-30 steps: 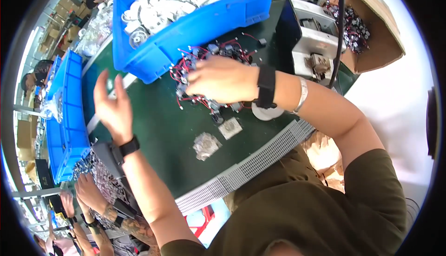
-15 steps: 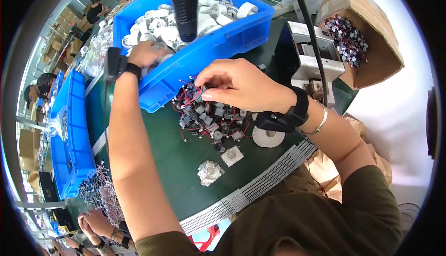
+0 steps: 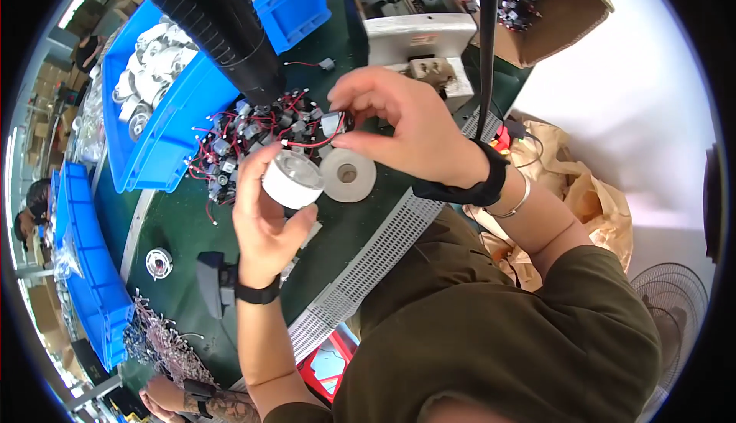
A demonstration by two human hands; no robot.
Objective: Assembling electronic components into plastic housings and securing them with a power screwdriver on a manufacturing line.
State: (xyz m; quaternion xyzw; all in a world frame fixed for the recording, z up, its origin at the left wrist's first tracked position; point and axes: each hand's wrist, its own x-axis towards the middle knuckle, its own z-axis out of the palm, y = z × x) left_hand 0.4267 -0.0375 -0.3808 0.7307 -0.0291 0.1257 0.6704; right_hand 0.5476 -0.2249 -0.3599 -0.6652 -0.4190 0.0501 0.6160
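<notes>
My left hand is closed round a white plastic ring-shaped housing, its open top tilted up. Between the fingertips of my right hand is a small grey motor with red wires hanging from it. The motor is just above and to the right of the housing, apart from it. Behind both hands lies a pile of similar wired motors. A flat white roll with a hole in its middle lies on the green tabletop between the hands.
A blue bin of white housings stands at the back left, partly behind a thick black tube. A metal machine and a cardboard box of wired parts are at the back right. One round part lies at left.
My left hand has come out of the blue bin with a white housing. My right hand has taken a motor from the pile. The view has shifted to the right.
</notes>
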